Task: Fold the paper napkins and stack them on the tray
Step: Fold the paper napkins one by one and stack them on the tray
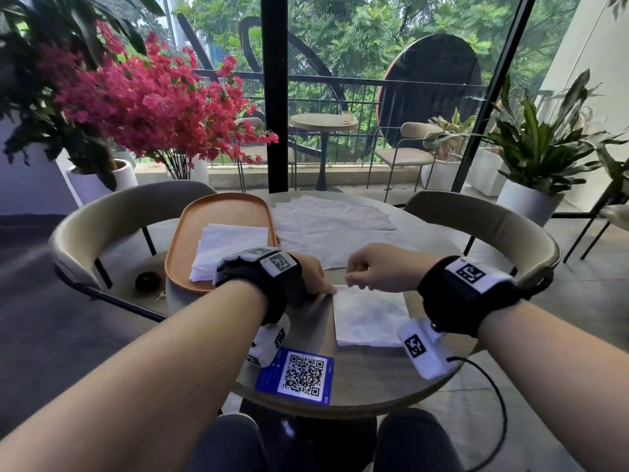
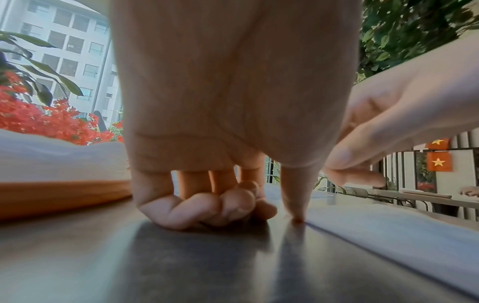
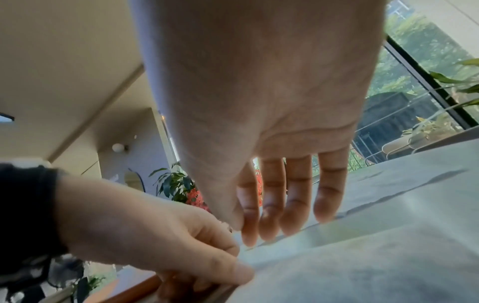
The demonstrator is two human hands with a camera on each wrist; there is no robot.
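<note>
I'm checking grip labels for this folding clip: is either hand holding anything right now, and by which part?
The right hand pinches the folded napkin at its far left corner. The left hand only presses one finger beside that corner, its other fingers curled on the table.

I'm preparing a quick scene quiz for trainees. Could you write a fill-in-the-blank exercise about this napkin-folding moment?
1. The folded white paper napkins already stacked lie on the ____ oval tray.
2. The left hand presses the corner of the folded white napkin on the round wooden table with its ____ finger.
3. The blue card near the table's front edge shows a ____ code.
4. The unfolded white napkins lie to the ____ of the tray.

Missing words: orange; index; QR; right
</note>
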